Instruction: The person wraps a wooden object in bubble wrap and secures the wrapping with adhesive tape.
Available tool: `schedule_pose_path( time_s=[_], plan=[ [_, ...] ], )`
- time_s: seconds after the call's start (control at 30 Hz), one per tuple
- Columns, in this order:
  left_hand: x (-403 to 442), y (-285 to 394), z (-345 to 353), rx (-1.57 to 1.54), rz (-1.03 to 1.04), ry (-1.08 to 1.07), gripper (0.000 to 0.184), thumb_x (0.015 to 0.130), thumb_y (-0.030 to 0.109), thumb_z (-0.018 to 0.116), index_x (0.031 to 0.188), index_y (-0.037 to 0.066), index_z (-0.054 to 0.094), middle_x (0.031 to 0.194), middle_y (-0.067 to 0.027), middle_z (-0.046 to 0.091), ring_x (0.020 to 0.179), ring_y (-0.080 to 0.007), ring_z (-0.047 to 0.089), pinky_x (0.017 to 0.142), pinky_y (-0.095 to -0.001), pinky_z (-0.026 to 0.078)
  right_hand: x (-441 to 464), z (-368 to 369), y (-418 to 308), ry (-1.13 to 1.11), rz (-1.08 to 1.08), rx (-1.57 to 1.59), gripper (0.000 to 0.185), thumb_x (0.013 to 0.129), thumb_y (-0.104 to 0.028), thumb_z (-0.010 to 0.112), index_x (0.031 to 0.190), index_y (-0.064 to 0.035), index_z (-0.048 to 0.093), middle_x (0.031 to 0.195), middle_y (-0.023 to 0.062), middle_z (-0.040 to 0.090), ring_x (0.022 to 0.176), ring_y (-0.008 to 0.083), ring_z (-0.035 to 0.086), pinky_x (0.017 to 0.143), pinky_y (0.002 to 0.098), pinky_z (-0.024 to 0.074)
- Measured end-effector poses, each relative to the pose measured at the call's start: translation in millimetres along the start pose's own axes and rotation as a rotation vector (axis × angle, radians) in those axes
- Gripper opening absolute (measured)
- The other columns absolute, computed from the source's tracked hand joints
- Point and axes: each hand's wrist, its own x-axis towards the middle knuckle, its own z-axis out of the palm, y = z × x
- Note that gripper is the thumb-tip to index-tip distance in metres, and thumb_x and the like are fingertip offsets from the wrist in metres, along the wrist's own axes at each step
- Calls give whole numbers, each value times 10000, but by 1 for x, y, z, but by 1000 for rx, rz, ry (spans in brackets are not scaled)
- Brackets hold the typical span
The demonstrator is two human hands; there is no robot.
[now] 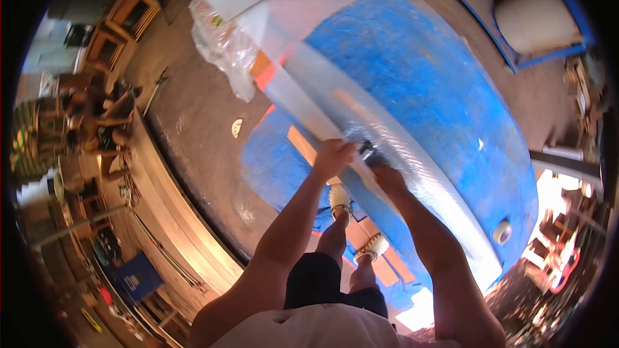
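A long sheet of clear bubble wrap runs diagonally over a blue tarp, its near edge passing under my hands. My left hand is closed at that edge, seemingly gripping the wrap. Close beside it, my right hand is also closed, with its fingers partly hidden and blurred. Between the two hands shows a small dark, shiny object; I cannot make out its kind or which hand holds it.
A roll of tape lies on the tarp at the right. Crumpled clear plastic hangs at the upper left. My feet stand on cardboard. Long wooden planks lie to the left. A large roll sits in a blue frame.
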Motion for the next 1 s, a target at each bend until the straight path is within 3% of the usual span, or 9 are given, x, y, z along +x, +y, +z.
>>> schedule_pose_path(
  time_s=[0.17,0.3,0.43,0.53,0.63,0.7,0.8,0.93,1.0],
  plan=[
    [-21,-43,-3,-98,-60,82,360,891,327,581,712,25,664,609,-77,626,583,-169,613,578,-320,465,-20,44,31,-27,-41,494,309,890,-322,616,1125,-132,679,1023,107,694,1002,230,645,879,391,480],
    [-17,-36,-2,-168,-153,106,379,894,302,645,717,-32,655,623,-56,636,618,-110,617,595,-268,489,-81,-25,16,-91,34,770,486,865,-384,684,1228,-71,606,1153,90,663,1074,217,616,918,368,478],
    [-7,-34,1,-198,-174,81,379,898,309,642,712,-21,635,625,-69,639,618,-122,631,596,-271,496,-109,-8,48,103,-98,195,469,848,-355,668,1219,-76,593,1140,128,656,1096,277,608,923,382,484],
    [-1,-28,3,-219,-227,95,348,906,320,632,761,4,622,650,-83,649,612,-160,651,598,-272,499,-110,-16,53,36,124,-16,324,880,-329,612,1122,-113,628,1062,129,665,1055,318,608,887,420,492],
    [5,-36,4,-233,-242,98,298,918,310,613,831,26,641,679,-66,645,638,-152,647,620,-279,505,-107,-17,64,142,49,-22,232,923,-323,550,1007,-128,644,993,116,669,988,328,621,839,446,498],
    [7,-27,5,-222,-199,72,274,924,278,599,1027,28,637,851,-76,664,777,-154,650,677,-286,507,-89,14,94,504,-164,-45,260,923,-355,544,955,-121,653,953,124,668,943,332,633,811,446,505],
    [13,-30,6,74,243,273,460,902,188,618,1306,12,485,1239,-141,538,1139,-250,533,942,-372,443,-90,4,92,352,-45,-28,297,911,-365,563,985,-93,655,1076,127,652,1034,315,610,864,434,497],
    [36,-10,-19,643,619,358,445,856,141,659,1264,18,531,1244,-200,547,1143,-359,531,980,-436,421,-81,22,94,441,-99,-44,322,899,-381,575,1003,-86,653,1077,124,653,1039,310,612,875,424,500],
    [65,-3,-35,632,484,164,353,853,140,655,1178,22,587,1174,-186,599,1099,-378,561,954,-444,440,-89,17,92,591,-115,-73,296,911,-368,553,957,-97,663,1022,116,668,977,312,634,809,437,516]
  ],
)
